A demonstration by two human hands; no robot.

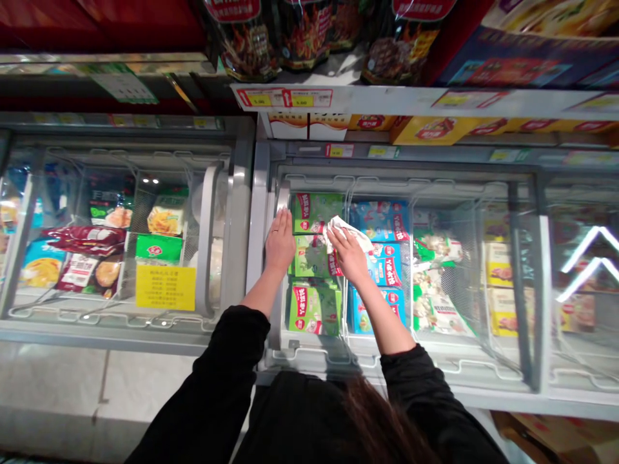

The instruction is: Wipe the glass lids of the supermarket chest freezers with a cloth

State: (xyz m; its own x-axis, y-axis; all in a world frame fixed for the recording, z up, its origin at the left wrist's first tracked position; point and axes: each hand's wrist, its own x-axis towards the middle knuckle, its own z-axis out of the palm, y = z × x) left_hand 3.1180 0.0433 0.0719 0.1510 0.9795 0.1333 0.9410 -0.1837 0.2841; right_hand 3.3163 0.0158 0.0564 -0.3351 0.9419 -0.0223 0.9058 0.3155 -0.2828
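My left hand [279, 243] lies flat, fingers together and stretched out, on the left edge of the glass lid [435, 193] of a chest freezer. My right hand [349, 255] presses a crumpled white cloth [344, 229] onto the same glass, fingers over the cloth. Under the glass lie green frozen-food packets [314, 212] below both hands and blue packets [382, 222] just to the right. Black sleeves cover both my forearms.
A second chest freezer [120, 225] with a yellow notice [165, 287] stands to the left. A shelf [411, 100] of dark snack bags and price tags hangs above. White packets fill a wire basket [445, 283] to the right. Grey floor tiles lie below left.
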